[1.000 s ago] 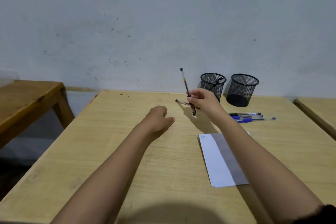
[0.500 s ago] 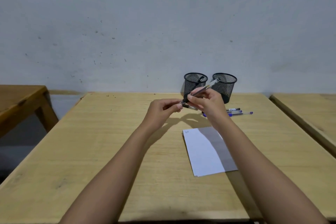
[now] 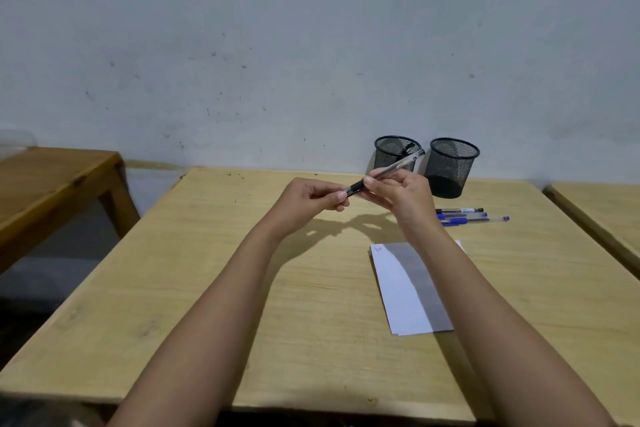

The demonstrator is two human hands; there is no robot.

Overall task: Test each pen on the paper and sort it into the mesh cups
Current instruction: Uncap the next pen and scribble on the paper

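My right hand [image 3: 398,192] grips a clear pen with a black grip [image 3: 394,168], held slanted above the table in front of the cups. My left hand [image 3: 308,199] pinches the pen's lower, cap end. Two black mesh cups stand by the wall: the left cup [image 3: 389,152] has a dark pen in it, while the right cup [image 3: 450,166] shows none. Several pens [image 3: 467,217], blue and black, lie on the table right of my right wrist. A white sheet of paper [image 3: 394,288] with a small scribble at its top left lies below my right forearm.
The light wooden table [image 3: 311,305] has its front edge close to me. A darker wooden table [image 3: 52,184] stands at the left and another table's edge [image 3: 595,204] at the right. A grey wall rises right behind the cups.
My right hand tipped the pen from upright to slanted. My left hand rose from the table and took hold of the pen's lower end. The view shifted slightly.
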